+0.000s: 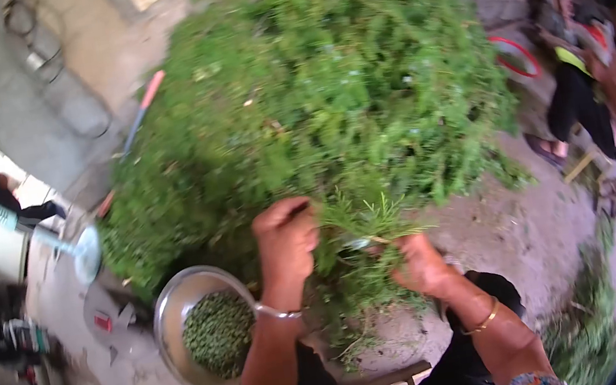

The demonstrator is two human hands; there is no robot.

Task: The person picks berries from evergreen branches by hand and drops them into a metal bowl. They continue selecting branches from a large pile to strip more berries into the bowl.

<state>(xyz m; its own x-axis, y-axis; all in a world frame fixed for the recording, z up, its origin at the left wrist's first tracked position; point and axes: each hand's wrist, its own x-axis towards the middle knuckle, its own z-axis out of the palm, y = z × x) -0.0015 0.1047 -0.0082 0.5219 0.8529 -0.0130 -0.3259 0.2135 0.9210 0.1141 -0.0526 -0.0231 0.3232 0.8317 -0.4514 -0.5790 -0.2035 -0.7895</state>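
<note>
A leafy green sprig [368,219] spans the space between my two hands. My right hand [421,267] is closed on its stem end. My left hand [286,242], with a silver bangle at the wrist, is closed at the sprig's left side; whatever its fingers hold is too small to make out. Beyond both hands rises a big heap of green branches [340,84]. Left of my left forearm stands a metal bowl [170,317] with small green pieces [219,335] inside.
A standing fan [86,253] is at the left. A pink-handled tool [144,109] leans by the heap. Another person [581,100] sits at the right, near a red ring [517,56]. More branches [585,338] lie at the lower right.
</note>
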